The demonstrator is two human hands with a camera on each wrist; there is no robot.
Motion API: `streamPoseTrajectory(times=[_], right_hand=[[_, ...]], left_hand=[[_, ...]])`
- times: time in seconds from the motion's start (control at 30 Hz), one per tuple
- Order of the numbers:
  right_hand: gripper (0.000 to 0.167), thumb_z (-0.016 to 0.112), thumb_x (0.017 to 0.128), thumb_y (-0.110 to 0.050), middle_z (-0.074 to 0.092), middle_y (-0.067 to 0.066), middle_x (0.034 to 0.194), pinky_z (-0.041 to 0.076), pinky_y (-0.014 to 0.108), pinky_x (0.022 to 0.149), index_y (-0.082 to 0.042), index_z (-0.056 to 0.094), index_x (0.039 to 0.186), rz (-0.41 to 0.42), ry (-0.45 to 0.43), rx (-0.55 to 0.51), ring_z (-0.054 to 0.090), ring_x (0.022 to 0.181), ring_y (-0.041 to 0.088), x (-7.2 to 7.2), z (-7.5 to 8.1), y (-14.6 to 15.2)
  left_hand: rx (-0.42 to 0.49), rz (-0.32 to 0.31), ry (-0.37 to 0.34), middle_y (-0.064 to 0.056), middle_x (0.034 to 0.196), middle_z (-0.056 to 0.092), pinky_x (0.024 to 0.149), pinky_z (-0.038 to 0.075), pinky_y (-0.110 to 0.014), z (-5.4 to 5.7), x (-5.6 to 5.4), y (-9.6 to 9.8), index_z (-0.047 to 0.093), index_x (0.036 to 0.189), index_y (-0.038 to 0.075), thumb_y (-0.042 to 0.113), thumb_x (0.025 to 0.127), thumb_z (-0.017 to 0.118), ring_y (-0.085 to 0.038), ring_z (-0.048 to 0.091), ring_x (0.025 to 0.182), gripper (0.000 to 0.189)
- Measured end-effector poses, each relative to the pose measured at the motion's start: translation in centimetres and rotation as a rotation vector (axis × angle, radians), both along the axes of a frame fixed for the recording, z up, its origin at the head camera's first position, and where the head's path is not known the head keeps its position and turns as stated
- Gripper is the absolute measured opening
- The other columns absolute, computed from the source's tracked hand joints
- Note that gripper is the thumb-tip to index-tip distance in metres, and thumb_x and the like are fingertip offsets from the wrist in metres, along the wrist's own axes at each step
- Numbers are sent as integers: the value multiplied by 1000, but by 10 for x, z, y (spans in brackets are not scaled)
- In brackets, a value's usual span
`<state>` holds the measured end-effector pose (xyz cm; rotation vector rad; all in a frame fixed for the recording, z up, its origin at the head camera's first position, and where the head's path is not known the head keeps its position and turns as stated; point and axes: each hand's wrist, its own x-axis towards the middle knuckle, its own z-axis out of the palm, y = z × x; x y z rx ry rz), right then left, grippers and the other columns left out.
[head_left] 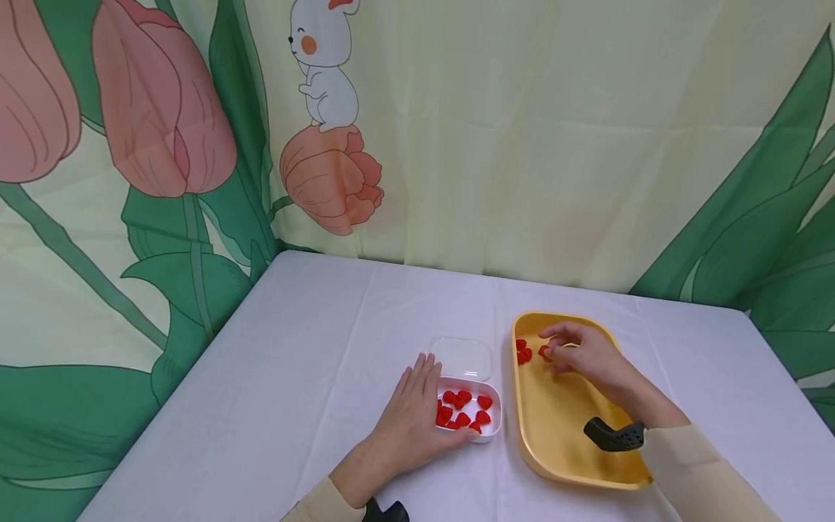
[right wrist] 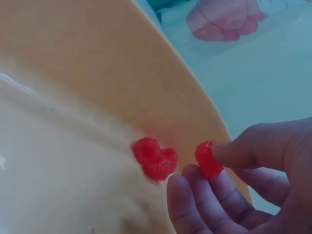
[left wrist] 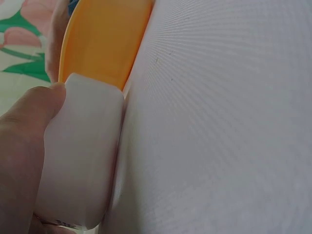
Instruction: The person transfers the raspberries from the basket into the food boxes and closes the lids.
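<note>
A white box with several red raspberries in it stands on the table. My left hand lies against its left end, fingers straight, with the thumb along the near rim. In the left wrist view the thumb touches the upper edge of the box. My right hand is over the far part of a yellow tray. Between thumb and fingers it pinches one raspberry. A few other raspberries lie together in the tray, beside those fingertips.
A clear plastic lid lies just behind the white box. The tray stands close to the box's right side. A white cloth covers the table, and a printed curtain hangs along its far edge.
</note>
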<state>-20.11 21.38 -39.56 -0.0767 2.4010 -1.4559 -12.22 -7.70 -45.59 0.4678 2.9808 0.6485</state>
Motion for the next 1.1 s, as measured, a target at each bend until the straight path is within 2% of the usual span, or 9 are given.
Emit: streamPoseTrajectory(times=[0.37,0.6,0.83,1.1], right_hand=[[41,56,97,-9,57,14,104,60,33,82,8,48,133,19,22,-73,64,99,30,6,10,-2],[41,54,97,-10,58,17,112,60,31,81,8,47,133,35,27,-93,63,102,32,8,13,-2],[41,60,98,-15,61,22,117,60,32,82,9,50,130,56,30,-117,64,103,30,12,14,-4],[41,64,95,-17,63,24,120,60,34,82,5,55,128,86,50,-89,65,102,31,18,21,-16]], left_hand=[[11,4,3,-10,161,31,119,32,-54,0,0,1,31,154,10,66,70,75,-30,23,151,110],[7,6,2,-9,161,31,119,32,-54,-1,0,1,30,154,11,65,70,75,-30,23,151,110],[13,2,-17,-10,162,29,120,29,-54,0,0,0,29,154,10,68,71,72,-30,21,152,110],[16,4,-22,-9,163,28,121,27,-54,0,0,-1,29,154,11,70,71,70,-30,20,153,110]])
